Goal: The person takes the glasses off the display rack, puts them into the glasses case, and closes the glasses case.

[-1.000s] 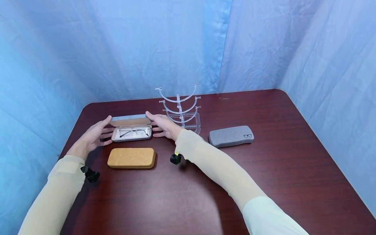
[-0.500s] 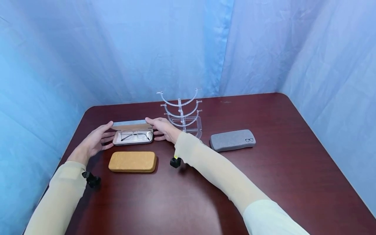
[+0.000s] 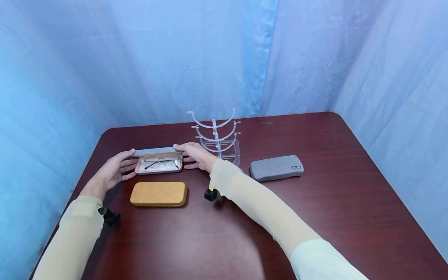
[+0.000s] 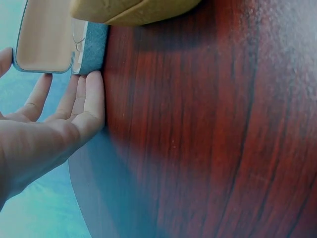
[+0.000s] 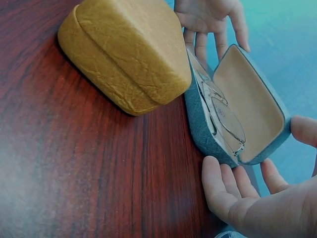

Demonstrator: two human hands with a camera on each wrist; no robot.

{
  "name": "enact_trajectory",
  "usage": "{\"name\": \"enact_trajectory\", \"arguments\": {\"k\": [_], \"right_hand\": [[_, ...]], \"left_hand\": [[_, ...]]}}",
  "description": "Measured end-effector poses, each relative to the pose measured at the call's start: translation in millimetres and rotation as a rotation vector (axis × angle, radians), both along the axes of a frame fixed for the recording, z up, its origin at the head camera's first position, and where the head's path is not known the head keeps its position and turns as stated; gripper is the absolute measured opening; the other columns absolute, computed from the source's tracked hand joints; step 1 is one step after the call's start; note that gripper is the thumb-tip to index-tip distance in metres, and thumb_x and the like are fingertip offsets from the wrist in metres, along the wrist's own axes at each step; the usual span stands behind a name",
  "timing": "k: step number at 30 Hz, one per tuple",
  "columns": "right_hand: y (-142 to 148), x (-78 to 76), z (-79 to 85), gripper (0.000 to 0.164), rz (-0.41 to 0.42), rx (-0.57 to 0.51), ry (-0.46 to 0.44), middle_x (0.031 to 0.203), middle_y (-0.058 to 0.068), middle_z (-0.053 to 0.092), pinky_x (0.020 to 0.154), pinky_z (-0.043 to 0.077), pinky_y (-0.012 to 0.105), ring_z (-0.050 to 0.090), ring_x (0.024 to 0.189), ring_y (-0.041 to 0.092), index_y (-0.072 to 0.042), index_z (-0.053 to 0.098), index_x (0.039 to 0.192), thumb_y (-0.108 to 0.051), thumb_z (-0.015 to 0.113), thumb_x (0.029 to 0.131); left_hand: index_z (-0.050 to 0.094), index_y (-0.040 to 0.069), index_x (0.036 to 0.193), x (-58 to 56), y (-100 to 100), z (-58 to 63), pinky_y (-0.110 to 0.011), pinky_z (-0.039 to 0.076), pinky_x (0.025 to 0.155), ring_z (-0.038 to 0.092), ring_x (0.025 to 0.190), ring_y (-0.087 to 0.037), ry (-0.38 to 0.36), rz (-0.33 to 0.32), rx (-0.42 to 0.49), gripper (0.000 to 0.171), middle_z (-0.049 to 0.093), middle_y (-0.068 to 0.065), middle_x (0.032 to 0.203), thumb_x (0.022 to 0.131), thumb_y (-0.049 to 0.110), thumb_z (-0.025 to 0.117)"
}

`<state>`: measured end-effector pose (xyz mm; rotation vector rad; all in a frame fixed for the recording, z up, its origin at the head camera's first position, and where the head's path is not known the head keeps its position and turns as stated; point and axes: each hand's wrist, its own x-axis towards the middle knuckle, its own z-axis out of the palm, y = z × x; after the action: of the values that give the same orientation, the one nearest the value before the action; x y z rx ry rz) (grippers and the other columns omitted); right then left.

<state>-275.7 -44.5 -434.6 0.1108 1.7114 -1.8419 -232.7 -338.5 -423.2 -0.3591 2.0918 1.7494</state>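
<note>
An eyeglass case [image 3: 159,170], grey-blue outside and tan inside, lies at the table's far left with its lid [image 3: 154,151] part-way up. Wire-framed eyeglasses [image 3: 161,162] rest in its base on a pale lining. My left hand [image 3: 114,168] is at the left end, thumb at the lid's edge and fairly straight fingers against the side; in the left wrist view its fingertips [image 4: 94,82] touch the base. At the right end, my right hand [image 3: 196,154] mirrors this, its thumb [image 5: 303,130] touching the lid and fingers [image 5: 213,173] the base.
A yellow-brown eyeglass case [image 3: 158,194] lies closed just in front. Behind the right hand stands a clear tiered eyeglass stand [image 3: 217,134]. Further right is a closed grey case [image 3: 276,168] with a glasses print. Blue curtains [image 3: 224,54] hang behind the table [image 3: 332,202].
The lid has tilted further forward over the base, showing less of its tan inside. Both thumbs have moved with it. The head view has shifted slightly, setting everything lower.
</note>
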Motion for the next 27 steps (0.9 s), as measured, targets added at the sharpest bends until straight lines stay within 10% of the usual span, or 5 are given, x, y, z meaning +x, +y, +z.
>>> {"name": "enact_trajectory", "arguments": {"k": [14,20,27], "right_hand": [[3,0.3,1.6,0.044,0.029,-0.023,0.026,0.122,0.006,0.061,0.089,0.058,0.042,0.058,0.115,0.026,-0.018,0.058,0.120,-0.037,0.081,0.088],[3,2.1,-0.6,0.034,0.039,-0.009,0.045,0.112,0.005,0.062,0.089,0.058,0.040,0.062,0.104,0.022,-0.013,0.059,0.120,-0.013,0.076,0.091],[0,4.1,-2.9,0.036,0.043,0.006,0.066,0.107,0.009,0.062,0.086,0.059,0.038,0.068,0.092,0.019,-0.008,0.060,0.124,0.003,0.071,0.091]], "left_hand": [[0.008,0.015,0.164,1.2,-6,2.9,-0.020,0.053,0.086,0.019,0.151,-0.036,0.011,-0.017,0.050,0.087,0.015,-0.018,0.166,0.101,0.052,0.056],[0.024,0.013,0.161,3.4,-16,-0.7,-0.023,0.054,0.091,0.050,0.126,-0.012,0.015,-0.075,0.102,0.068,0.046,0.001,0.137,0.105,0.029,0.060],[0.029,0.012,0.158,3.1,-21,-5.7,-0.022,0.056,0.090,0.062,0.103,-0.002,0.014,-0.090,0.107,0.063,0.051,0.008,0.124,0.104,0.015,0.060]]}}
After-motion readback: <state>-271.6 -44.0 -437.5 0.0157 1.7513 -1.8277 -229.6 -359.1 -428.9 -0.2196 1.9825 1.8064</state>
